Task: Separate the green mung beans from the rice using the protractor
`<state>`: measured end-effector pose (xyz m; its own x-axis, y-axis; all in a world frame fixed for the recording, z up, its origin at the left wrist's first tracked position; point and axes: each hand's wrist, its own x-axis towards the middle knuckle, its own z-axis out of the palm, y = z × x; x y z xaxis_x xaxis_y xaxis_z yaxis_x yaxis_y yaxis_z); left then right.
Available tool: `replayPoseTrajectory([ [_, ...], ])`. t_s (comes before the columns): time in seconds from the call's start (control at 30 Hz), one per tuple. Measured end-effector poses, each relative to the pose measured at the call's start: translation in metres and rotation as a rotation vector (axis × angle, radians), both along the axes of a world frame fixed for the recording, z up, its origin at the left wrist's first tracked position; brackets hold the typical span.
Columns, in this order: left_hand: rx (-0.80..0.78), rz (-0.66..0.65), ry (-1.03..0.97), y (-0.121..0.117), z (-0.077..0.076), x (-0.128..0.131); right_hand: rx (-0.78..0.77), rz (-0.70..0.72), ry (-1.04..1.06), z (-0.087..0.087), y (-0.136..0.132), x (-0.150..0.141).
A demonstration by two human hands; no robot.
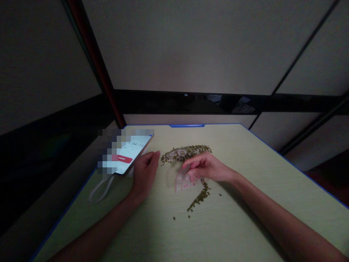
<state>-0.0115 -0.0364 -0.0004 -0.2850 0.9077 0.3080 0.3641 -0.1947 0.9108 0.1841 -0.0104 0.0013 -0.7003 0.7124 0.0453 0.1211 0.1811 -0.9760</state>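
Note:
My right hand (204,167) grips a clear plastic protractor (181,182) with pink markings, its curved edge pointing left and down. Fingers and thumb cover part of it. Beyond the hand lies a long heap of small green-brown seeds (188,151), with pale, whitish bits mixed in. A thin trail of seeds (201,198) curves toward me below the protractor. My left hand (145,173) rests on the table as a loose fist, left of the heap and beside the phone; nothing shows in it.
A lit phone (129,151) showing a timer leans at the left, with a white strap (100,191) below it. Single seeds lie scattered on the pale, blue-edged table (245,218). A cabinet with light panels (191,47) stands behind the table.

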Motion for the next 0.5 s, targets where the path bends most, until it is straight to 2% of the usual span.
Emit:
replayPoseTrajectory([
  [0.13, -0.021, -0.008, -0.017, 0.001, -0.001, 0.000, 0.153, -0.237, -0.084, 0.001, 0.017, 0.024],
  [0.33, -0.008, -0.012, -0.022, 0.001, -0.001, 0.000, 0.105, -0.209, -0.278, 0.005, 0.024, 0.049],
  [0.5, -0.018, -0.009, -0.025, 0.001, -0.001, 0.000, 0.145, -0.238, -0.404, 0.006, 0.026, 0.062],
])
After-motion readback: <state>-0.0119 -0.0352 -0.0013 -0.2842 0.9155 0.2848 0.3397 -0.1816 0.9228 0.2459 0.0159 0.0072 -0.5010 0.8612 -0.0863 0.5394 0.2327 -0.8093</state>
